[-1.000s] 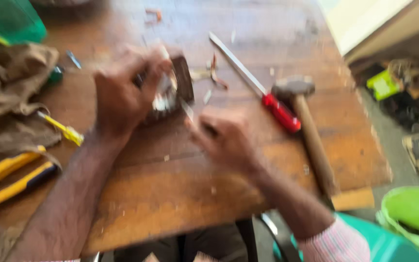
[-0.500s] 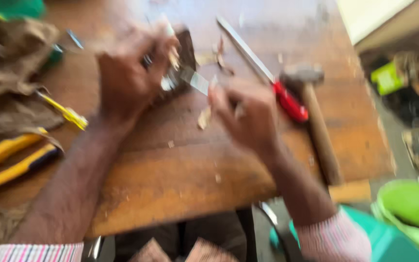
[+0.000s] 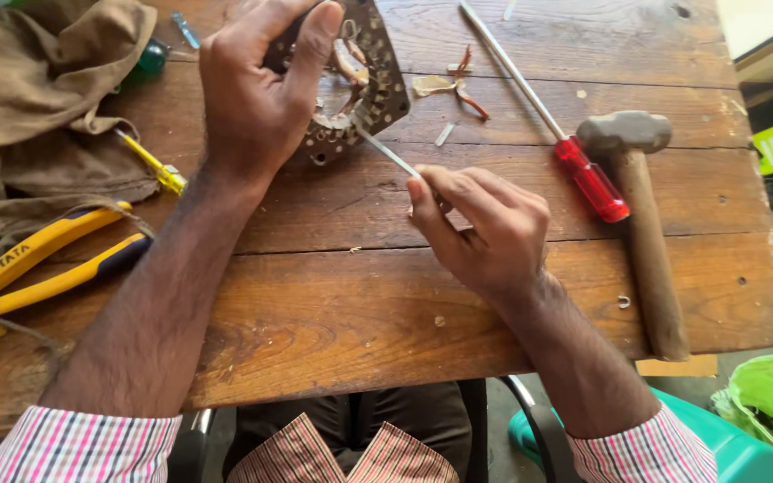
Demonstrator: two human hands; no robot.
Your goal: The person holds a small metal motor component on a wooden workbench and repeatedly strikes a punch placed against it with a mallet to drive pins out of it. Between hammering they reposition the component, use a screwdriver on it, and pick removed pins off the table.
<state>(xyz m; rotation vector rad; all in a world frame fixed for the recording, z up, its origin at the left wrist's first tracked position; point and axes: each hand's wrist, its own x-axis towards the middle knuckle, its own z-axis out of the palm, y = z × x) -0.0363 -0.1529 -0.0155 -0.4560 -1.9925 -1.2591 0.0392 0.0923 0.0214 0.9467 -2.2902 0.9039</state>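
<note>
Starting far left: brown cloth heaped on the worn plank bench, yellow-handled pliers below it, small yellow screwdriver poking out beside. Left hand clamped over a perforated metal ring with windings, held tilted at the bench's far side. Right hand pinched shut on a thin metal strip, its tip touching the ring. Right of that, a red-handled screwdriver and a wooden-handled hammer lie side by side. Green plastic seat under the bench edge.
</note>
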